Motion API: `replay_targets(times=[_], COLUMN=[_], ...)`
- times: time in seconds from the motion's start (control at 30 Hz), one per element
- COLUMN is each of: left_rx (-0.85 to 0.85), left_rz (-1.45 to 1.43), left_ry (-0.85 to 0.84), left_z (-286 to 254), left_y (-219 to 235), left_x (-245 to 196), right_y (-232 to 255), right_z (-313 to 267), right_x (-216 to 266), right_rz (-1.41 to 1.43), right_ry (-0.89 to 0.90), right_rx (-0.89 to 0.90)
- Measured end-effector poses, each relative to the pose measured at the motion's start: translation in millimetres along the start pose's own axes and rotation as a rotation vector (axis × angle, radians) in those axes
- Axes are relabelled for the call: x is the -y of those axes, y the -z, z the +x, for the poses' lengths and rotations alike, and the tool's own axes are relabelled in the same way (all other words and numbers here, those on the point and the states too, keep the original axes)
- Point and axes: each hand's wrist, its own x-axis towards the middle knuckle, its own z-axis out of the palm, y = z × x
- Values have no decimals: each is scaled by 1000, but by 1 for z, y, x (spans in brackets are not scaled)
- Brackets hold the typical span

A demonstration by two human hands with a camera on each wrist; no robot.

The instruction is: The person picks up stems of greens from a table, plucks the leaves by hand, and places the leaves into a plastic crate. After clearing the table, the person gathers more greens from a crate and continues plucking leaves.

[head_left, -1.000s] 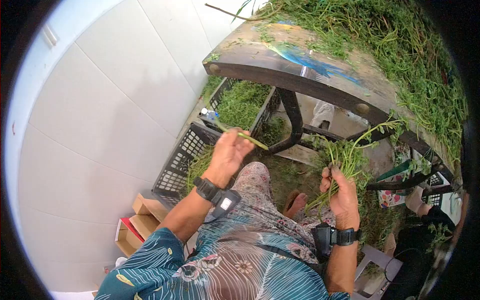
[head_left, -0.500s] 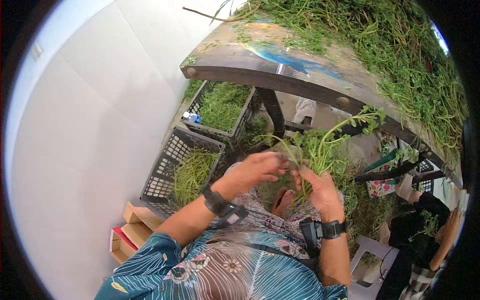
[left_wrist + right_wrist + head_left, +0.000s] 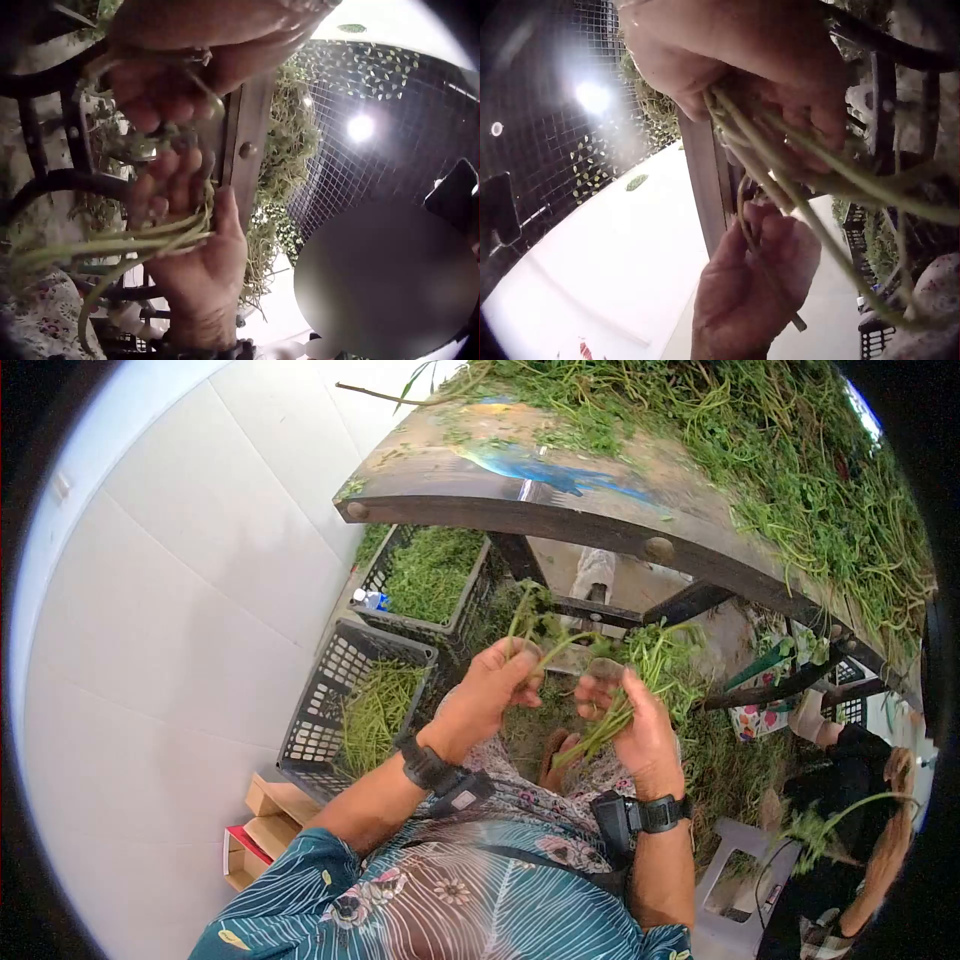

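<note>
My left hand (image 3: 490,690) pinches a thin green sprig (image 3: 518,622) with a leafy top, a short way left of my right hand. Its cut end points down past the palm in the right wrist view, where the sprig's stem (image 3: 759,259) shows. My right hand (image 3: 645,728) grips a small bunch of leafy green stems (image 3: 655,655), with the thumb laid along them. Leaves spread away from me and bare stem ends stick out toward my lap. In the left wrist view the bunch's stems (image 3: 127,244) cross the right palm. Fingertips of both hands are blurred.
A wooden table (image 3: 600,525) ahead bears a heap of greens (image 3: 800,480). At left, one black crate (image 3: 325,695) holds pale stems; another crate (image 3: 420,622) behind holds leafy greens. A grey stool (image 3: 715,880) and another person in black (image 3: 820,790) are at right.
My left hand came from the left, where it held a long stem, to the bunch, then drew slightly back with a leafy sprig. My right hand kept the bunch. The view shifted.
</note>
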Motion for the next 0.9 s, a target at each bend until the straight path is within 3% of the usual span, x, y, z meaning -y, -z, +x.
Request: replay_targets(times=[0.2,0.37,0.47,0.67,0.73,0.9], left_rx=[235,381,408,430,366,284], left_rz=[129,275,230,479,389,369], left_ry=[62,77,-8,122,75,32], left_z=[-9,-6,-7,-10,-11,-15], left_y=[-33,-29,-33,-41,-40,-38], left_x=[17,24,25,9,15,7], right_y=[-11,-12,-8,-14,-9,12], right_z=[3,7,9,3,0,9], right_x=[-9,-2,-4,-2,1,-13], right_rz=[-57,127,110,-25,-112,-193], right_ry=[92,55,30,-74,-103,13], right_rx=[17,-43,-19,116,136,69])
